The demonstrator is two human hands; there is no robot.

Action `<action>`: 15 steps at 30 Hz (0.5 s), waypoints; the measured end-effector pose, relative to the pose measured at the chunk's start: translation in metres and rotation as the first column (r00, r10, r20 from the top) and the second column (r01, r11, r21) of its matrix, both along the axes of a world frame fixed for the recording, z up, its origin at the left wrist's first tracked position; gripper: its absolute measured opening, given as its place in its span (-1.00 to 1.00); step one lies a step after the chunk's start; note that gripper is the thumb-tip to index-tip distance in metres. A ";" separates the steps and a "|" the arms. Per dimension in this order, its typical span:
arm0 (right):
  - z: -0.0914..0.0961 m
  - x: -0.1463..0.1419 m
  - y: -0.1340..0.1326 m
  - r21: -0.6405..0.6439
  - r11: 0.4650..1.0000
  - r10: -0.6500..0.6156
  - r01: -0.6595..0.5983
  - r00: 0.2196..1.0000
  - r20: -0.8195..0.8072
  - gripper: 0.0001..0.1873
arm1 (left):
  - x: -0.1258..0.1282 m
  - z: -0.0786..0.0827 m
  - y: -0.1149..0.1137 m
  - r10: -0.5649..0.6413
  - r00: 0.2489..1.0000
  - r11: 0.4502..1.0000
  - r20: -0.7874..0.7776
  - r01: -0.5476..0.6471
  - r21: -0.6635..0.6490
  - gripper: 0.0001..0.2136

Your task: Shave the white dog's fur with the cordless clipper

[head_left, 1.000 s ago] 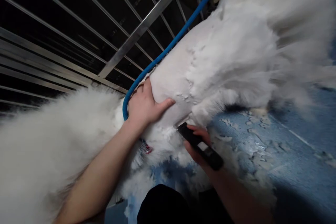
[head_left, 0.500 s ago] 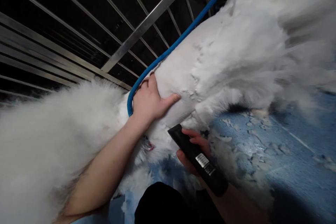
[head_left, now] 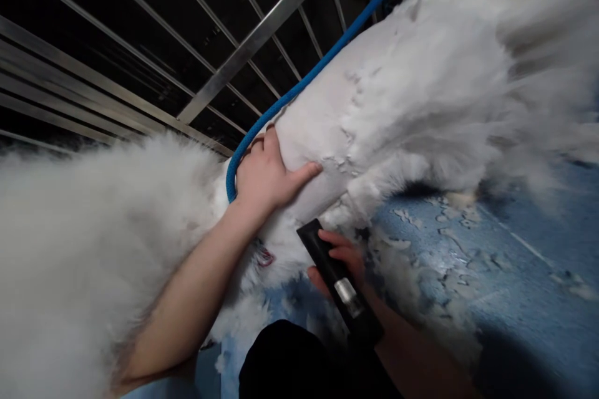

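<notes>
A white long-haired animal (head_left: 337, 118), which looks like a dog, stretches across the view. Its coat is cut short over the middle of the body and fluffy at both ends. My left hand (head_left: 266, 174) lies flat on the short-cut part, thumb spread to the right and fingertips over the far side beside a blue rope (head_left: 309, 78). Below it, my right hand (head_left: 344, 255) is wrapped round a black hair clipper (head_left: 332, 268). The clipper's head points up and left at the lower edge of the coat; whether its blade touches is hard to tell.
Metal bars (head_left: 253, 43) run along the far side of the animal. Loose cut fur (head_left: 421, 287) lies on the wet-looking blue surface (head_left: 510, 262). A small red ring or clip (head_left: 266, 257) shows by my left forearm. A dark rounded shape (head_left: 290, 355) fills the bottom middle.
My right hand and the clipper's rear end have swung left, so the clipper stands steeper; its head has shifted only slightly left. My left hand stays in place on the animal.
</notes>
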State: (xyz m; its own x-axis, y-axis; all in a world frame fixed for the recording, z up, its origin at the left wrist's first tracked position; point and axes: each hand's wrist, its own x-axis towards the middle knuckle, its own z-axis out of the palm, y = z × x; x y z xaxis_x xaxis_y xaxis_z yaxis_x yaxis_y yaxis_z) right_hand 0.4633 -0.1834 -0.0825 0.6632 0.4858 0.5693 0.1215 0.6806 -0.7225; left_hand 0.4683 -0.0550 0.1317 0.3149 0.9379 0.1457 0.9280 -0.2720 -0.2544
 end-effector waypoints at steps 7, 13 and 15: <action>-0.035 -0.009 0.020 -0.076 0.997 0.033 -0.025 0.993 0.112 -0.53 | -0.002 -0.001 0.001 0.002 1.000 1.000 0.000 -0.002 0.001 -0.01; -0.036 -0.009 0.000 0.003 0.999 0.048 -0.048 0.998 0.029 -0.42 | 0.001 0.001 0.000 -0.001 1.000 1.000 -0.018 0.001 -0.008 -0.02; -0.038 -0.009 0.007 0.029 0.999 0.034 -0.036 0.997 0.063 -0.45 | 0.001 0.001 0.000 -0.004 1.000 1.000 -0.020 0.003 -0.005 -0.02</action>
State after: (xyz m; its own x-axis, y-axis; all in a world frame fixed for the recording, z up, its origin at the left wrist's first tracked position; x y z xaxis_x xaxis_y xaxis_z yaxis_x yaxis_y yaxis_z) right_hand 0.4542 -0.1765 -0.1207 0.6090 0.4905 0.6233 0.1411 0.7063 -0.6937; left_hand 0.4695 -0.0548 0.1322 0.3209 0.9375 0.1344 0.9220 -0.2767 -0.2710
